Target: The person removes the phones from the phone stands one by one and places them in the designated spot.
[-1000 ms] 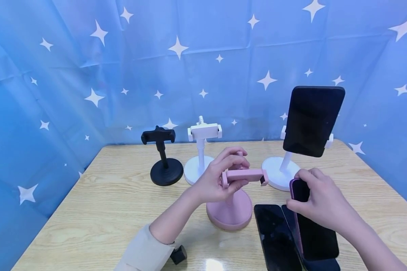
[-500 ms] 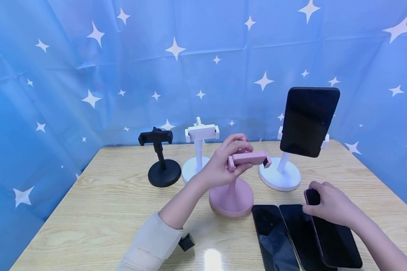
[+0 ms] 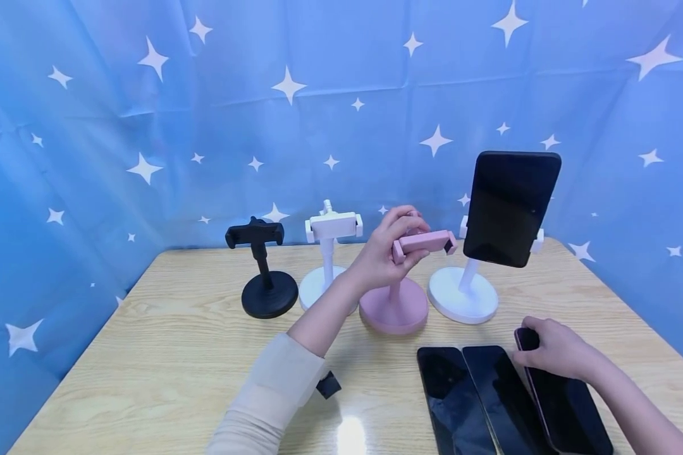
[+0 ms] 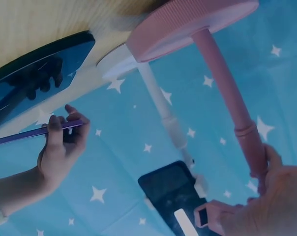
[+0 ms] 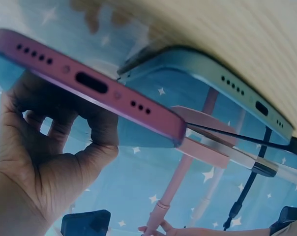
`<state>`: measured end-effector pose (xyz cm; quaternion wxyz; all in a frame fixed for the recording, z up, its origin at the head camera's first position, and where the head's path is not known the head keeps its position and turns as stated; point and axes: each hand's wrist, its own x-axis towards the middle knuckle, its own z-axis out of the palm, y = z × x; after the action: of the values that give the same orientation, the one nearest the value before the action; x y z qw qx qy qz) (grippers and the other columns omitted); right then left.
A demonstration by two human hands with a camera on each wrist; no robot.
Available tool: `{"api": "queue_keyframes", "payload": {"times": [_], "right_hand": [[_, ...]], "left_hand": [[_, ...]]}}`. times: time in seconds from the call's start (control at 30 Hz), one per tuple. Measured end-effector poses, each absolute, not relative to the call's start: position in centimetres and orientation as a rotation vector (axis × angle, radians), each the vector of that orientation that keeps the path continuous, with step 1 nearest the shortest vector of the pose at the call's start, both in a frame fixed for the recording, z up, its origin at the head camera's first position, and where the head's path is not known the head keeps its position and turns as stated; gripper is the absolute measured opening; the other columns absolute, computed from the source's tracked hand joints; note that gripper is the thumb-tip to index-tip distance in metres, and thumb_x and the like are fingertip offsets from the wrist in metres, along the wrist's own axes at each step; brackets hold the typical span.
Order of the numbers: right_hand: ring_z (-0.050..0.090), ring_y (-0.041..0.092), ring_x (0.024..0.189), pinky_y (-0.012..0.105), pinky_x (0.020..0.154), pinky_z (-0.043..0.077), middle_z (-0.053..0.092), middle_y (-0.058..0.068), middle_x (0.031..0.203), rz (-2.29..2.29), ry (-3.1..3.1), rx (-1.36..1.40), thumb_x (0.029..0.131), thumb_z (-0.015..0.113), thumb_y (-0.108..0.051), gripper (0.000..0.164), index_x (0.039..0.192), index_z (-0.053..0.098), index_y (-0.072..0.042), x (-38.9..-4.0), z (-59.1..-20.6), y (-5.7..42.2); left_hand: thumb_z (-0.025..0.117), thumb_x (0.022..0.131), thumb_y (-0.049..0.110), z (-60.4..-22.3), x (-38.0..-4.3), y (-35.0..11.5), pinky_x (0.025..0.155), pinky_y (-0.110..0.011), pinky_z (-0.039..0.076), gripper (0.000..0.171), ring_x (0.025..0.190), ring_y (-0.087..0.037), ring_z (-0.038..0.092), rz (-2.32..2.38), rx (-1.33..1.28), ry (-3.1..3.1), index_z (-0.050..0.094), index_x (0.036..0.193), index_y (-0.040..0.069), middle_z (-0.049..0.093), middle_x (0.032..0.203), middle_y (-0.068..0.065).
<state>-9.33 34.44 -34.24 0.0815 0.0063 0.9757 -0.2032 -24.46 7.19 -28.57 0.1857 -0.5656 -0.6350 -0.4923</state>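
My left hand (image 3: pixel 384 256) grips the pink phone stand (image 3: pixel 395 309) by its head, fingers behind the clamp and thumb below it. In the left wrist view, the stand's post (image 4: pixel 227 83) runs from this hand to the round base. My right hand (image 3: pixel 563 347) pinches a purple-edged phone (image 3: pixel 569 411) across its upper end, screen up. The right wrist view shows that phone's bottom edge (image 5: pixel 89 83) and port close up. Just left of it lie two dark phones (image 3: pixel 449 392) side by side, one with a pale green edge (image 5: pixel 242 88).
Behind stand a black phone stand (image 3: pixel 269 294), a white stand (image 3: pixel 332 224) partly covered by the left arm, and another white stand (image 3: pixel 463 294) bearing a black phone (image 3: pixel 512 208). A small black block (image 3: pixel 328 384) shows beside the left sleeve. A starry blue cloth (image 3: pixel 341 126) hangs behind the table.
My left hand has moved the pink stand away from me, toward the back row. My right hand has carried the purple-edged phone rightward, off the dark phones to their right side.
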Motion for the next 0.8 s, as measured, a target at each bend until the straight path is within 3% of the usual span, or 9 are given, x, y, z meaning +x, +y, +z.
{"api": "queue_keyframes", "payload": {"times": [0.43, 0.8], "right_hand": [[0.043, 0.014, 0.051, 0.026, 0.048, 0.036, 0.043, 0.000, 0.059, -0.701, 2.840, 0.050, 0.076, 0.065, -0.018, 0.023, 0.084, 0.048, -0.005, -9.4, -34.8, 34.9], [0.044, 0.009, 0.052, 0.024, 0.047, 0.038, 0.047, 0.001, 0.065, -0.867, 2.723, -0.109, 0.074, 0.065, -0.013, 0.021, 0.083, 0.047, -0.005, -9.6, -35.6, 35.6]], "left_hand": [[0.068, 0.080, 0.004, -29.7, -26.6, 8.9, 0.092, -0.019, 0.040, 0.032, 0.110, -0.023, 0.048, -1.328, -1.541, -1.873, 0.054, 0.109, 0.003, 0.044, 0.123, -0.017], [0.067, 0.080, 0.006, -29.7, -27.2, 8.3, 0.093, -0.018, 0.039, 0.030, 0.116, -0.024, 0.049, -1.322, -1.540, -1.928, 0.055, 0.108, 0.003, 0.044, 0.130, -0.016]]}}
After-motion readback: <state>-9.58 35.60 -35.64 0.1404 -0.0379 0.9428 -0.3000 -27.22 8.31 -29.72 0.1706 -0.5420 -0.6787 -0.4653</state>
